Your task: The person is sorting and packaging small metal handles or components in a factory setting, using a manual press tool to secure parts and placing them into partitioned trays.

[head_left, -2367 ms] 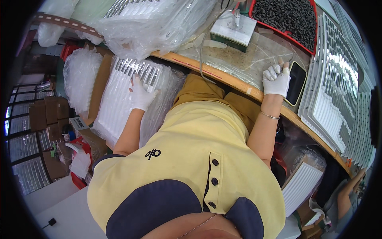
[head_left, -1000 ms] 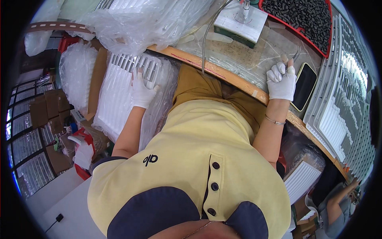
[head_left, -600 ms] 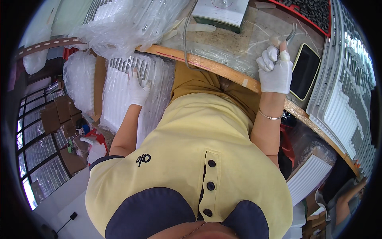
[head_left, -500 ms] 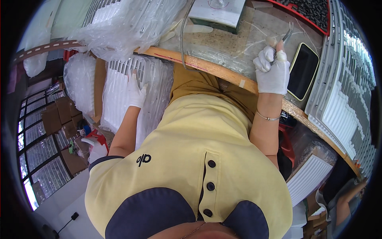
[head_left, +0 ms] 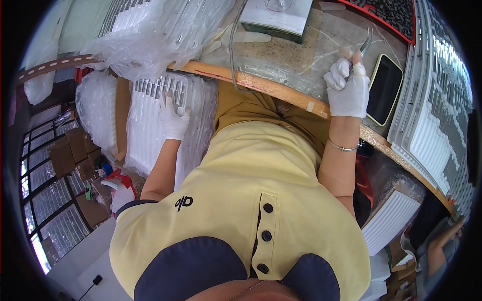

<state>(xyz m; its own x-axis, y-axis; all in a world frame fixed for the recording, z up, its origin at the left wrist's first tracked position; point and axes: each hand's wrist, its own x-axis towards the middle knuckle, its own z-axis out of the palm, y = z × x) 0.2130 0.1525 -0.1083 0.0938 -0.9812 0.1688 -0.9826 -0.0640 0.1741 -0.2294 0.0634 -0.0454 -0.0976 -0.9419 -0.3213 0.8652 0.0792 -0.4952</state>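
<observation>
My left hand (head_left: 174,123), in a white glove with bare fingertips, lies with its fingers stretched on a plastic-wrapped stack of white ribbed trays (head_left: 146,131). A row of shiny metal tubes (head_left: 150,89) sits at the far end of that stack, beside the fingertips. Over the worktable, my right hand (head_left: 348,90), gloved too, is closed round tweezers (head_left: 368,42) whose tips point away from me. Most of the tweezers' body is hidden by the fingers. A phone (head_left: 384,90) with a pale yellow-green case lies just right of this hand.
A red bin (head_left: 412,35) of small dark parts stands at the far right. A green box with a white top (head_left: 278,14) is at the back. White racks of metal rods (head_left: 427,130) line the right. A grey cable (head_left: 232,60) crosses the wooden table edge (head_left: 271,90). Another person's arm (head_left: 438,251) shows lower right.
My right hand and the tweezers have shifted slightly right. My left hand has moved a little toward me and right, still on the wrapped stack. The view has shifted slightly.
</observation>
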